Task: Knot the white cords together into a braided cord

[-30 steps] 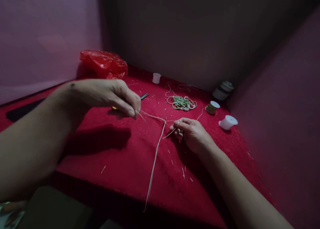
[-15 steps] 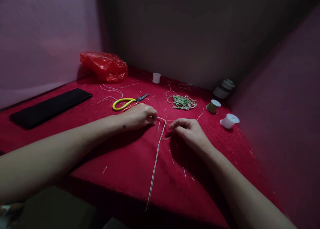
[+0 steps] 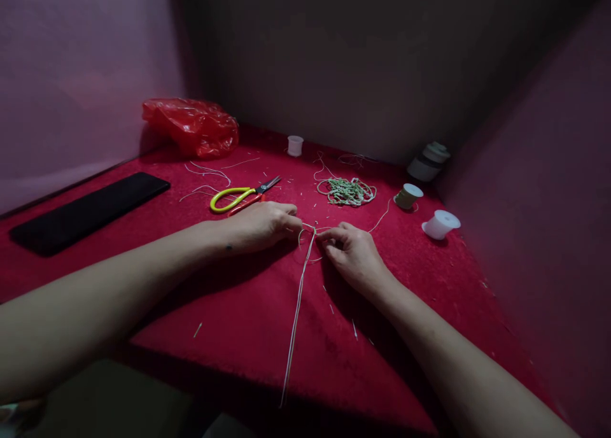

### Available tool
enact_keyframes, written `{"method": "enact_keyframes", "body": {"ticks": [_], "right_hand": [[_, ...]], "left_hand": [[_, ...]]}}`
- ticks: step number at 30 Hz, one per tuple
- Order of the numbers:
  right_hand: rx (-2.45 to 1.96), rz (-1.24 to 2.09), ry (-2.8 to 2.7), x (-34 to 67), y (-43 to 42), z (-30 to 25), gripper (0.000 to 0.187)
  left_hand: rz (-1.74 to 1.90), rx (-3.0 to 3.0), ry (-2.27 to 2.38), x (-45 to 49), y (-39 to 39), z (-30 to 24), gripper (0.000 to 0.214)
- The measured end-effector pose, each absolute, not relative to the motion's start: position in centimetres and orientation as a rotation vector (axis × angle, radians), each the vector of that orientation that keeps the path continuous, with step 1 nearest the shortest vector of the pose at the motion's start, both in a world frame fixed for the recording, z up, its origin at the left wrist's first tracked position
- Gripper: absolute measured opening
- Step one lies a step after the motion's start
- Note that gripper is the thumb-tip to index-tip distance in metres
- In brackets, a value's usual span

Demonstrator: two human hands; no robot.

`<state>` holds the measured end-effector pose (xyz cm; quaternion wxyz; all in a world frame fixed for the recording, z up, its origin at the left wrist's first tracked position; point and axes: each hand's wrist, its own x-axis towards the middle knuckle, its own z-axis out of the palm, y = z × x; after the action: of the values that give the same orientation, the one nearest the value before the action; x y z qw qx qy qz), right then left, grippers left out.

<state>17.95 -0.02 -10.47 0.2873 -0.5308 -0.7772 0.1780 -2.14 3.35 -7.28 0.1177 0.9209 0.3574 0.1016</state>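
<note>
Pale cords run in a taut-looking line from the table's front edge up to a small knot between my hands. My left hand is closed at the left of the knot, its fingers pinching a thin cord end. From the right, my right hand pinches another thin strand close beside the knot. A loose loop of cord curls beneath the knot, between the two hands. Just behind my left hand lie scissors with yellow and red handles. A heap of green and white knotted cord rests beyond my right hand.
On the red cloth are a black flat slab, a crumpled red plastic bag, a white spool, an olive thread spool and another white spool. A pale container stands at the back right. Thread snippets lie scattered.
My right hand has moved slightly left, closer to the knot. The small cord loop below the knot has changed shape. The whole view has shifted a little.
</note>
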Motion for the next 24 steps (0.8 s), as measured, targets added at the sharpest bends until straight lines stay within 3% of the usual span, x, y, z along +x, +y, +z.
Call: {"method": "enact_keyframes", "body": {"ticks": [16, 24], "right_hand": [[-1.483, 0.583, -1.98, 17.3, -0.1, -10.5, 0.018], [-1.448, 0.481, -1.945, 16.7, -0.2, -10.7, 0.014]], "left_hand": [[0.463, 2.902, 1.158, -0.4, 2.7, -10.1, 0.03], [0.339, 2.976, 1.275, 0.4, 2.0, -9.9, 0.026]]}}
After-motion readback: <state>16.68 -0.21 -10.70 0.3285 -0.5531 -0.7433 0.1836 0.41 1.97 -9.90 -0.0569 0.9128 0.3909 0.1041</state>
